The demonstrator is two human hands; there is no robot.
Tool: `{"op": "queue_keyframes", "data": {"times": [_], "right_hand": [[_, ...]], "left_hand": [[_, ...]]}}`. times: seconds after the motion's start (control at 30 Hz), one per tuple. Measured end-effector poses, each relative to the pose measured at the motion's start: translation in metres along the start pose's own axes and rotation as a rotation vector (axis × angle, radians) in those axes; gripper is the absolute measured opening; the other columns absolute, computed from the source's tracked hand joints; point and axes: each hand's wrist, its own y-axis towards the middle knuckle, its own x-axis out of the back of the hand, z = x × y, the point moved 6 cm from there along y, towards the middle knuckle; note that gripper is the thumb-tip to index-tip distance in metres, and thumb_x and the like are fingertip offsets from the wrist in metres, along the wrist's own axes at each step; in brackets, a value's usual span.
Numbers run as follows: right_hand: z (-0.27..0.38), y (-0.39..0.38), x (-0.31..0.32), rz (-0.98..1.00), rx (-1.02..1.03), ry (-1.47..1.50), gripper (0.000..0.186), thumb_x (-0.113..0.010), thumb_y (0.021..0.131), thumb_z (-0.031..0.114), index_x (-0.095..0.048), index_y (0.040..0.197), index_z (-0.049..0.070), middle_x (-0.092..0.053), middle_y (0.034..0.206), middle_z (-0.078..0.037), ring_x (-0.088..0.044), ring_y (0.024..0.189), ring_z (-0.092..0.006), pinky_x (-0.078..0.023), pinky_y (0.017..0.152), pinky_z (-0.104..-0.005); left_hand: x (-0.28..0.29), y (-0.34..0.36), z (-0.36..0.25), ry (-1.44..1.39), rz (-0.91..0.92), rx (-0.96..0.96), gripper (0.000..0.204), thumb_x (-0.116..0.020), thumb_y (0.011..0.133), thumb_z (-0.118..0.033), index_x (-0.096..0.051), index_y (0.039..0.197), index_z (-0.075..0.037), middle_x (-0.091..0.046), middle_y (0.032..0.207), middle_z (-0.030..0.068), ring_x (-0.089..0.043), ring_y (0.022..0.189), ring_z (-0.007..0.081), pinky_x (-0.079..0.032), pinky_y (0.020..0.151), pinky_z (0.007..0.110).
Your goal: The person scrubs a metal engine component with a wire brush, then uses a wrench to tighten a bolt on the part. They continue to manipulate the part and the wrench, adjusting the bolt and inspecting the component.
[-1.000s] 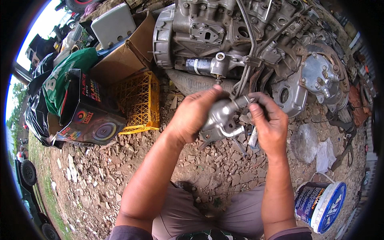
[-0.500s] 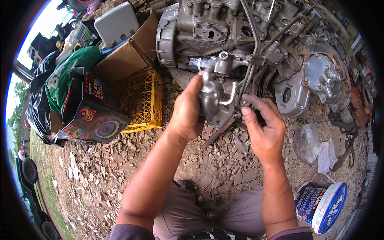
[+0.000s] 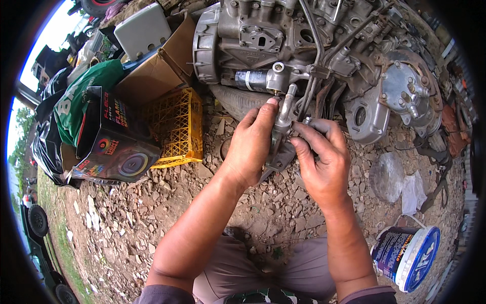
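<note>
My left hand [image 3: 249, 147] is closed around a grey metal housing [image 3: 284, 120] with a short pipe pointing up and away. The housing is now seen edge-on, and my fingers behind it are hidden. My right hand [image 3: 326, 159] is on its right side, thumb and forefinger pinched close against it. A small shiny bit shows at those fingertips, too small to name. Just beyond both hands lies a large metal engine [image 3: 228, 58], with a black cylindrical filter [image 3: 251, 80] and bent metal pipes [image 3: 318, 45] along its near side.
A yellow plastic crate [image 3: 195, 126], an open cardboard box [image 3: 139, 78] and a black printed box [image 3: 119, 144] stand left. At right are a round metal cover [image 3: 405, 91] and a blue-lidded bucket [image 3: 405, 258]. Broken stones [image 3: 152, 213] cover the ground.
My left hand has turned the housing edge-on and shifted slightly right. My right hand has moved slightly left, its fingertips now up against the housing.
</note>
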Motion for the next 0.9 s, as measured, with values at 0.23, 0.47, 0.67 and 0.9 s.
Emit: {"op": "queue_keyframes", "data": {"times": [0.23,0.47,0.67,0.9], "right_hand": [[0.0,-0.002,-0.002,0.017,-0.031,-0.006,0.026,-0.076,0.083,0.002,-0.073,0.109,0.0,-0.063,0.099,-0.011,-0.063,0.087,-0.025,-0.051,0.076,-0.0345],[0.001,-0.001,0.0,0.018,-0.092,0.073,0.031,-0.076,0.083,-0.001,-0.071,0.113,0.0,-0.064,0.1,-0.01,-0.063,0.085,-0.0217,-0.051,0.076,-0.0324],[0.0,0.001,0.002,-0.043,-0.024,0.071,0.02,-0.079,0.081,0.004,-0.07,0.098,0.003,-0.065,0.094,-0.009,-0.066,0.079,-0.0277,-0.053,0.07,-0.0375],[-0.001,-0.003,-0.003,-0.072,-0.004,-0.002,0.021,-0.079,0.083,0.01,-0.071,0.1,0.002,-0.066,0.095,-0.011,-0.067,0.081,-0.0279,-0.053,0.071,-0.0371]], "left_hand": [[-0.001,-0.001,0.003,0.05,-0.028,-0.026,0.036,-0.05,0.106,-0.037,-0.06,0.12,-0.006,-0.065,0.096,0.0025,-0.062,0.08,0.0109,-0.051,0.067,0.026],[-0.002,-0.005,0.0,0.059,-0.013,-0.028,0.037,-0.054,0.104,-0.04,-0.061,0.116,-0.006,-0.064,0.092,0.0025,-0.06,0.077,0.0103,-0.049,0.063,0.026],[0.002,-0.004,-0.005,0.148,-0.024,-0.089,0.036,-0.055,0.104,-0.04,-0.062,0.114,-0.007,-0.062,0.09,0.0015,-0.057,0.075,0.0093,-0.047,0.064,0.026],[0.005,-0.005,-0.005,0.173,-0.044,-0.101,0.037,-0.055,0.103,-0.042,-0.061,0.11,-0.006,-0.059,0.083,0.0,-0.052,0.069,0.0078,-0.043,0.06,0.025]]}}
